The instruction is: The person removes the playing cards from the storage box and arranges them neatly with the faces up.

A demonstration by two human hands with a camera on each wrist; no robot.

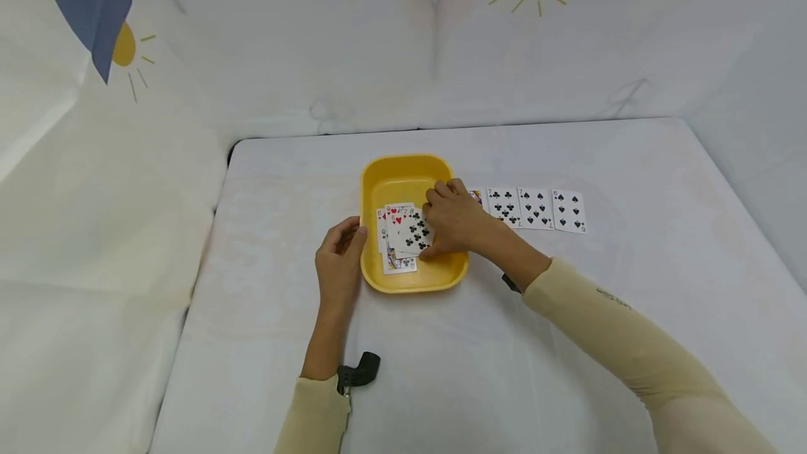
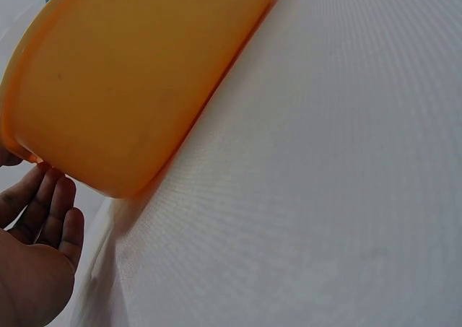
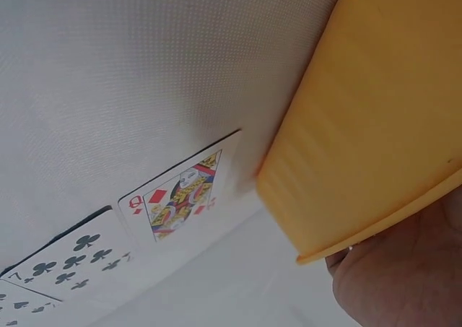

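Nearest to us are two tan sleeves above the white tabletop, and a black strap on the left wrist. Next comes the left hand. Its fingers are bent, and it seems to pinch the left rim of the yellow tray. The tray sits flat on the tabletop.

In the near half of the tray is a messy pile of cards, with a face card poking out at the near end. On top is a club card. The right hand reaches over the tray's right rim, fingers bent, and seems to pinch that card.

A bit farther, to the right of the tray, four cards lie in a row: queen of diamonds, seven of clubs, seven of spades and six of spades.

The card work looks partway done: some cards are in the tray and four are out. I can't tell how many are in the pile.
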